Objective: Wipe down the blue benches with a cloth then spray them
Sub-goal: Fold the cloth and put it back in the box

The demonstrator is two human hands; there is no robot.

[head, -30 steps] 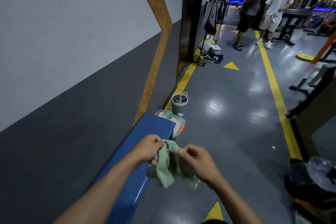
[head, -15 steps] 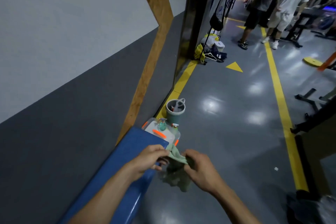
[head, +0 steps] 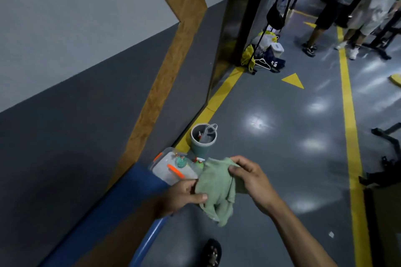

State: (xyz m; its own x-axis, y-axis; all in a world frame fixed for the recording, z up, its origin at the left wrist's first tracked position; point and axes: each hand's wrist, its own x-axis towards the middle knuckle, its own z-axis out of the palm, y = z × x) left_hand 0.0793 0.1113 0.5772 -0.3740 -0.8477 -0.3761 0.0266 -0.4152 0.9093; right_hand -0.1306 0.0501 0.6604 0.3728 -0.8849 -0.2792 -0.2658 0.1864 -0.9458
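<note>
We see the blue bench (head: 121,206) along the wall. Our left hand (head: 181,196) pinches the green cloth (head: 217,188) held just beyond its end; our right hand (head: 249,176) grips the upper edge. We advise folding a flat pad before wiping.

A grey bucket (head: 203,139) stands beside a clear lidded box (head: 171,169).
</note>
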